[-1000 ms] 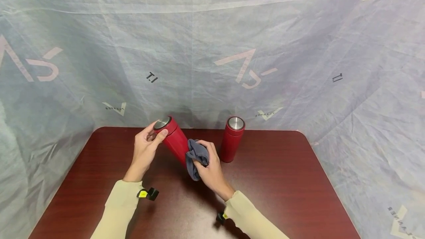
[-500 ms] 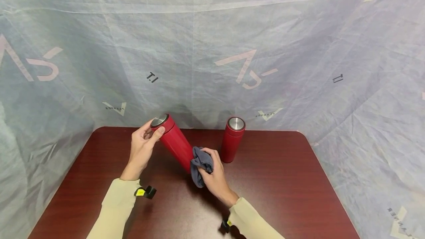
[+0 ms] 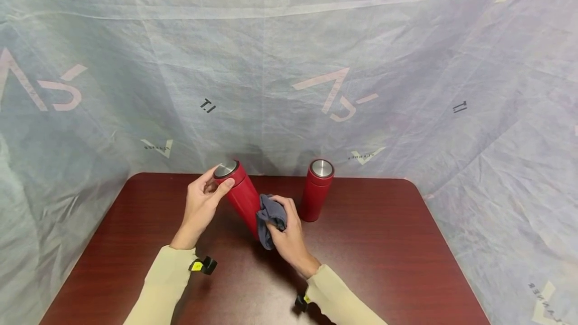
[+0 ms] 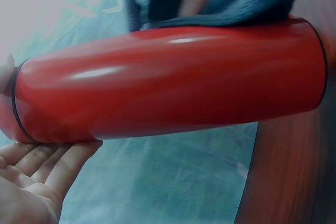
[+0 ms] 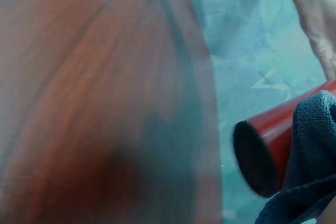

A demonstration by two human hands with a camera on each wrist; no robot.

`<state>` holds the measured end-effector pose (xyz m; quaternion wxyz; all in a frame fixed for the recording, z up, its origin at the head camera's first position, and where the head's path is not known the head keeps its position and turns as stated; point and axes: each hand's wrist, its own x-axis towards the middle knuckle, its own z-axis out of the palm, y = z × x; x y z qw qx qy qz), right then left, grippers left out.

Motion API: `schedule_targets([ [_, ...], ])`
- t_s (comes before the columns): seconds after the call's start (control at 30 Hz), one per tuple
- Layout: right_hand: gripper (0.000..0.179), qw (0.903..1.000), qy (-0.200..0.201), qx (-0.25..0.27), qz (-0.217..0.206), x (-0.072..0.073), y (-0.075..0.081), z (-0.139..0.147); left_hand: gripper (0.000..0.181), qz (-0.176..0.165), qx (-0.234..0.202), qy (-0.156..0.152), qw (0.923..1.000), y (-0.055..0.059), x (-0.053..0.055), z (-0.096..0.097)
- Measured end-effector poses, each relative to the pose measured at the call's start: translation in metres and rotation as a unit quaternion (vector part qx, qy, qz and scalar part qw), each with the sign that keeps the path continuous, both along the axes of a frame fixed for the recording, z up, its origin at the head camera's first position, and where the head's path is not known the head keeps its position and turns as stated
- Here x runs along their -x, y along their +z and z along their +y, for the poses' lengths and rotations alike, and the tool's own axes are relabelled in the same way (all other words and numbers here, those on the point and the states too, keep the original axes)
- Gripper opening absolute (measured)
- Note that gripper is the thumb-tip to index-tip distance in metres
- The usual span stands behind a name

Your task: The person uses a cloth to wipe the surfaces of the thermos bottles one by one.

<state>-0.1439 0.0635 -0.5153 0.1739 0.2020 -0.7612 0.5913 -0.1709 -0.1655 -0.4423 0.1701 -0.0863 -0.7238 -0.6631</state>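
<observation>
tilted red flask point(image 3: 241, 199): only the right wrist view shows its dark base.

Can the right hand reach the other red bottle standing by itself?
Probably yes. The upright bottle stands just beside the right hand with nothing between them, but that hand holds a gray cloth against the tilted bottle.

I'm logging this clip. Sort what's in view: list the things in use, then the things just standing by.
In use:
tilted red flask, held at its cap by the left hand
grey cloth, pressed on it by the right hand

Standing by:
upright red flask
table
</observation>
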Motion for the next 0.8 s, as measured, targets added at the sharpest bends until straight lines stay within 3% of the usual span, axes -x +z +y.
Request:
schedule_targets([
  [0.6, 0.049, 0.9993, 0.016, 0.028, 0.017, 0.014, 0.046, -0.015, 0.052, -0.025, 0.017, -0.011, 0.9995, -0.006, -0.006, 0.015],
  [0.8, 0.050, 0.9980, 0.007, 0.019, 0.059, 0.016, 0.052, -0.016, 0.052, -0.036, 0.015, -0.015, 0.9991, -0.005, -0.004, 0.020],
])
